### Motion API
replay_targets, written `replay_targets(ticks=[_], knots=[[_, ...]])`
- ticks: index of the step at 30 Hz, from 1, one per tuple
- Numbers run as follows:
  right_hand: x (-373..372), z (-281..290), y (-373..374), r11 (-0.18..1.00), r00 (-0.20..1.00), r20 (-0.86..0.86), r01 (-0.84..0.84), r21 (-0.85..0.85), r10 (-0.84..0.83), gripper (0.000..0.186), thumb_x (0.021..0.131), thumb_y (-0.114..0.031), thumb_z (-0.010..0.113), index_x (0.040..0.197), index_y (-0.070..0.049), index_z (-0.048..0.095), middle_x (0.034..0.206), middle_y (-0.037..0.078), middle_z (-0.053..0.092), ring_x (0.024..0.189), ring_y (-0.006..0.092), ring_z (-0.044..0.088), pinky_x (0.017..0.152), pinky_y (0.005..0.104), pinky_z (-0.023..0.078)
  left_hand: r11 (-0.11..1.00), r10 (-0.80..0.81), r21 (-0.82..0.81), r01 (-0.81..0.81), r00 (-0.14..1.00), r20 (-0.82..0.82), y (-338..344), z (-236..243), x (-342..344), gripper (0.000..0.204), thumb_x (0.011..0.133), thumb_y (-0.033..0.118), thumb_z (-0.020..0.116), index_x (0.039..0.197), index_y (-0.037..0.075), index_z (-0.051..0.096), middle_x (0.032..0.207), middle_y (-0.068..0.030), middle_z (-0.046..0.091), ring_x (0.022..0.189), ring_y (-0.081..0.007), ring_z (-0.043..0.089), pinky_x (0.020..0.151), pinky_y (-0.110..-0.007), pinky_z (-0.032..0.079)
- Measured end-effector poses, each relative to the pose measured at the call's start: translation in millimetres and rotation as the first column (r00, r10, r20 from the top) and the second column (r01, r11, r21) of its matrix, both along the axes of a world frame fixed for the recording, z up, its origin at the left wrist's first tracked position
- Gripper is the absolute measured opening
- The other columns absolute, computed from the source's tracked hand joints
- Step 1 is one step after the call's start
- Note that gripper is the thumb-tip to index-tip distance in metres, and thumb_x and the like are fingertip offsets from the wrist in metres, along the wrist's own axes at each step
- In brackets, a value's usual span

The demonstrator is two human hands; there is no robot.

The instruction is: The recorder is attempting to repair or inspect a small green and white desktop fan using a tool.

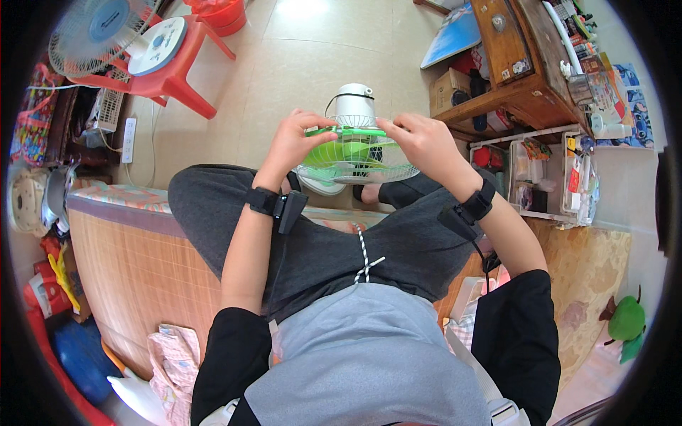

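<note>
Between my knees stands a small electric fan with a white motor housing (355, 104), green blades (348, 152) and a round wire guard (362, 172). A green band runs along the top of the guard. My left hand (295, 143) pinches the guard's rim at the left end of this band. At the other end, the fingers of my right hand (428, 148) are bent closed on the rim; their tips are partly hidden. Part of the fan's white base (321, 186) shows below the guard. Dark straps with black devices sit on both my wrists.
Another fan (106, 28) stands on a red plastic stool (181, 67) at the far left. A white power strip (128, 140) lies near it. To the right are a wooden cabinet (529, 92) and a storage rack (540, 135). I sit on a mat-covered bed (135, 263).
</note>
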State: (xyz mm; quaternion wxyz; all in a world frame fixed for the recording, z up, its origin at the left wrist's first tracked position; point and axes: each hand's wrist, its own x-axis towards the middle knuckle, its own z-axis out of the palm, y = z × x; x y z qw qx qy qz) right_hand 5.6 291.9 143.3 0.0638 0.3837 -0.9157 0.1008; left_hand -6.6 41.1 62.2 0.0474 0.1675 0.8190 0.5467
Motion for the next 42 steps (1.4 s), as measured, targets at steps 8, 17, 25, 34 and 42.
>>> replay_targets(ticks=[8,17,25,34,42], knots=[[1,-7,-1,0.998,0.995,0.095,0.024,0.06,-0.03,0.024,0.078,-0.013,0.058,0.101,-0.01,0.06,0.071,0.007,0.06,0.059,0.0242,0.06,0.053,0.0342,0.048,0.998,-0.038,0.042,0.038,0.999,0.02,5,-6,3,0.024,0.071,0.013,0.072,0.094,0.007,0.069,0.07,-0.0038,0.056,0.075,-0.0151,0.048,0.071,-0.028,0.04],[-32,19,-8,0.817,-0.08,0.986,0.552,0.167,-0.148,0.023,0.092,-0.02,0.05,0.092,0.0,0.063,0.059,-0.006,0.045,0.044,0.0018,0.029,0.037,0.0185,0.023,0.996,-0.075,0.06,0.072,0.996,0.052,4,-5,6,0.023,0.071,0.012,0.072,0.093,0.006,0.07,0.067,-0.0012,0.048,0.071,-0.0124,0.045,0.066,-0.026,0.038],[-29,0,12,0.716,-0.503,0.839,0.663,0.22,0.208,0.027,0.094,-0.023,0.046,0.099,0.0,0.059,0.059,-0.008,0.043,0.041,0.0,0.024,0.033,0.0161,0.019,0.995,-0.077,0.076,0.071,0.994,0.081,8,-3,6,0.024,0.072,0.012,0.072,0.096,0.006,0.069,0.073,-0.0016,0.052,0.073,-0.0127,0.047,0.068,-0.026,0.039],[-20,-4,12,0.971,0.789,0.615,0.16,-0.18,-0.016,0.017,0.081,-0.01,0.061,0.096,-0.004,0.059,0.073,0.003,0.058,0.058,0.0104,0.053,0.054,0.0251,0.044,0.994,-0.074,0.089,0.067,0.994,0.083,3,-9,4,0.021,0.073,0.018,0.072,0.093,0.011,0.07,0.078,-0.0029,0.057,0.082,-0.016,0.051,0.075,-0.028,0.041],[-12,1,13,0.981,0.98,-0.106,-0.153,0.116,0.165,0.032,0.072,-0.01,0.056,0.103,-0.007,0.059,0.082,0.002,0.056,0.073,0.0159,0.057,0.06,0.0287,0.048,0.99,-0.099,0.11,0.086,0.987,0.127,0,-10,2,0.021,0.073,0.019,0.072,0.092,0.012,0.07,0.081,-0.002,0.059,0.087,-0.0153,0.051,0.078,-0.028,0.042]])
